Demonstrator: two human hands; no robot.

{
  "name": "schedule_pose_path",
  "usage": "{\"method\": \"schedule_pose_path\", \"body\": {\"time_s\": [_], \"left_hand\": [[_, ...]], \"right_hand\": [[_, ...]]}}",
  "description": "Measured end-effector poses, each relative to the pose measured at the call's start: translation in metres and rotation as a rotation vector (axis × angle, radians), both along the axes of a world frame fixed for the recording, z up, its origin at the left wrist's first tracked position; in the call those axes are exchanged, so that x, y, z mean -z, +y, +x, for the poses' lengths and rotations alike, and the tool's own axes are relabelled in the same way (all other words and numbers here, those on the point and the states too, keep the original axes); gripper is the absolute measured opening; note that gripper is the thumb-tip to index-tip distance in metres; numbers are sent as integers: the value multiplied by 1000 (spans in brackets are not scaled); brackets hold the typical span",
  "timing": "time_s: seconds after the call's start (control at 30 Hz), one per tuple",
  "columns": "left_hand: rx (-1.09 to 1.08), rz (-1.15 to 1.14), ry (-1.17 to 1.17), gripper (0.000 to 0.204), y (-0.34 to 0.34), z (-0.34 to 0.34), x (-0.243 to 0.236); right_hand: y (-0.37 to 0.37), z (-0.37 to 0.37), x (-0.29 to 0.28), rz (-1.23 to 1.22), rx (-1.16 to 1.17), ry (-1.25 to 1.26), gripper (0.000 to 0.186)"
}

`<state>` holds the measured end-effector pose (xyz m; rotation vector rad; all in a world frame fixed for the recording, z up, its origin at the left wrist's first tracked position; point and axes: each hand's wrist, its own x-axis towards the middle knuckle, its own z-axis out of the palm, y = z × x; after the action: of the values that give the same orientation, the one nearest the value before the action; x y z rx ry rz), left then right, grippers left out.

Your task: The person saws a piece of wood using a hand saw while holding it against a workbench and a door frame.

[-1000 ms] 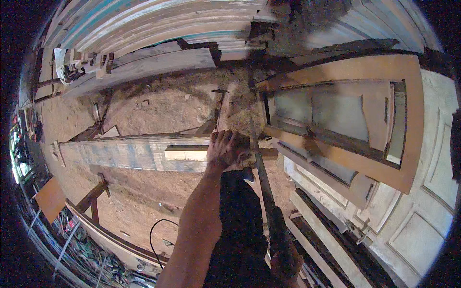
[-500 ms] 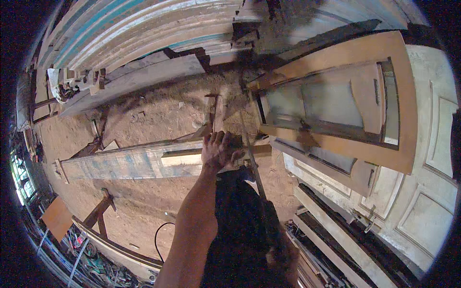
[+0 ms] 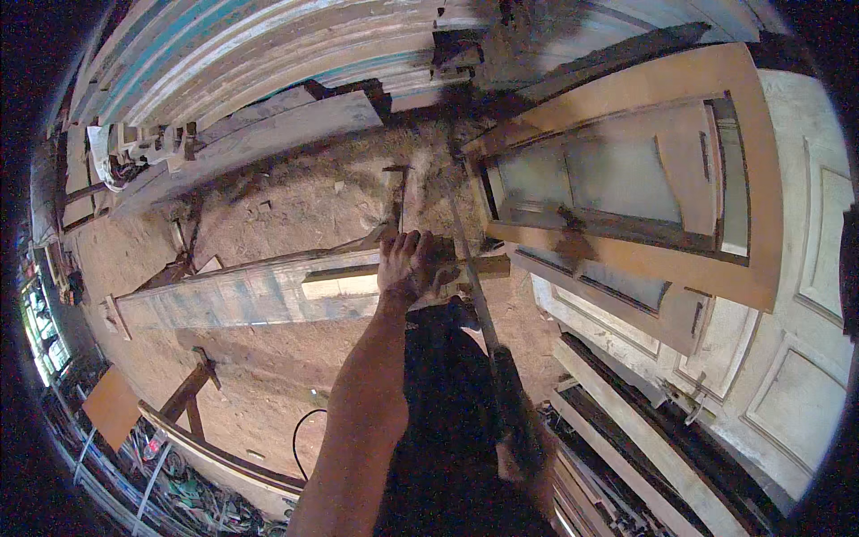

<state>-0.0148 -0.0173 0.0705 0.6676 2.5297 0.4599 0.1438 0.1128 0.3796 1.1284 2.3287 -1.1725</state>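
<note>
My left hand [image 3: 404, 261] presses down on a short pale length of wood [image 3: 340, 286], its fingers bent together over the far side. The wood lies on a long paint-marked plank bench [image 3: 224, 300] and projects past its right end. Just right of that hand, a long thin handsaw [image 3: 479, 309] crosses the wood, seen almost edge-on. Its near end runs to my right hand [image 3: 528, 461], which is dark and blurred at the lower edge and appears closed round the handle. Dark clothing hides part of the area between my arms.
A framed wooden door or window panel [image 3: 761, 206] leans at the right, before a white panelled door [image 3: 819, 259]. Long boards [image 3: 626, 403] lie at lower right. Stacked planks [image 3: 268, 72] fill the far left. A wooden trestle [image 3: 188, 394] stands at near left on the dirt floor [image 3: 268, 358].
My left hand's fingers have drawn together from a spread pose, still on the wood. The saw and my right arm have shifted slightly. The whole view has moved a little.
</note>
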Motion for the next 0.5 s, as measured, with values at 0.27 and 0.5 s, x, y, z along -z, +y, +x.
{"method": "schedule_pose_path", "body": {"time_s": [0.27,0.5], "left_hand": [[22,-18,156,76,-4,7,14],[28,103,112,75,-3,10,13]], "right_hand": [[11,-31,102,-270,71,111,51],[4,10,18,-146,69,60,56]]}}
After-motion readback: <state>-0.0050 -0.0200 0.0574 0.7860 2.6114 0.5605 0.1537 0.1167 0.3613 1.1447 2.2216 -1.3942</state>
